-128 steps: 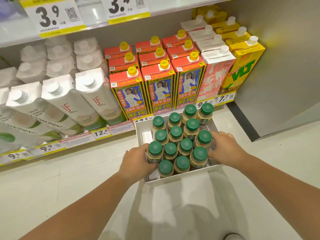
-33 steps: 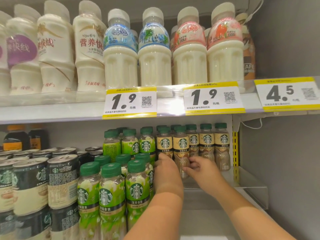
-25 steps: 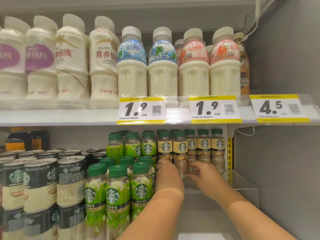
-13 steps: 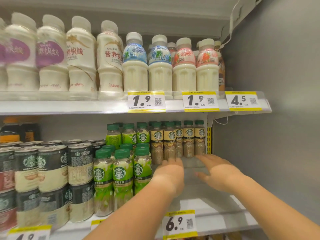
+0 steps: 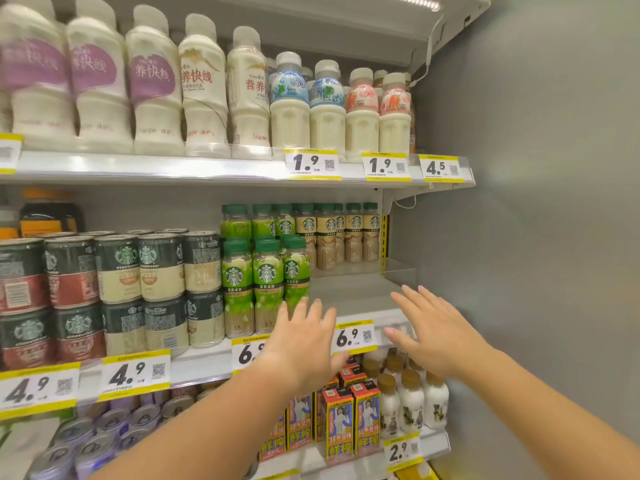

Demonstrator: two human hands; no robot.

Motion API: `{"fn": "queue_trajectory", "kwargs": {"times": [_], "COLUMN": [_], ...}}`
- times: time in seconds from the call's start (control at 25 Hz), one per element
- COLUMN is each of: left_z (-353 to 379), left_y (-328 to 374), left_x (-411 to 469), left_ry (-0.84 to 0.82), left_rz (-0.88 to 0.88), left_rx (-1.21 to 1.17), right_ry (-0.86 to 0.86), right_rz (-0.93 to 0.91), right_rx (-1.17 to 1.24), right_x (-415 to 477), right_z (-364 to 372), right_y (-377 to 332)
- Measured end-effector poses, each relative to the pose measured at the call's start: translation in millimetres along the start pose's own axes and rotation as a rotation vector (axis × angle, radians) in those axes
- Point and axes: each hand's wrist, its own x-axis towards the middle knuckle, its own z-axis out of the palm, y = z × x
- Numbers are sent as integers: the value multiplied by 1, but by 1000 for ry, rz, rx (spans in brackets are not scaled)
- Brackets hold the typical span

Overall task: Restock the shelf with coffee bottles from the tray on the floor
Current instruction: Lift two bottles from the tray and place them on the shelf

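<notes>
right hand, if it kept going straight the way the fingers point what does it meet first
The right hand is open, pointing up-left into the bare shelf gap. The way looks free until the tan-label coffee bottles at the back, though depth is hard to judge.

The coffee bottles (image 5: 341, 233) stand upright in a tight row at the back right of the middle shelf (image 5: 356, 289), each with a green cap, a tan label bearing a round green logo, and pale brown liquid below. They sit just right of green-labelled bottles of the same shape. The shelf's front right part, ahead of them, lies bare.
</notes>
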Motion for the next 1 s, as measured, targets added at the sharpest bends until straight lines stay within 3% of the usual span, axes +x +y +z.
{"fn": "queue_trajectory", "kwargs": {"times": [0.4, 1.0], "left_z": [100, 365], "left_y": [3, 87], "left_x": [-105, -252], "left_ry": [87, -328], "left_rz": [77, 55], "left_rx": [-133, -334], "right_ry": [-57, -492], "right_rz": [52, 76], "right_rx": [-48, 72], "right_x": [-124, -278], "right_z": [86, 332], "right_y": [-37, -38]}}
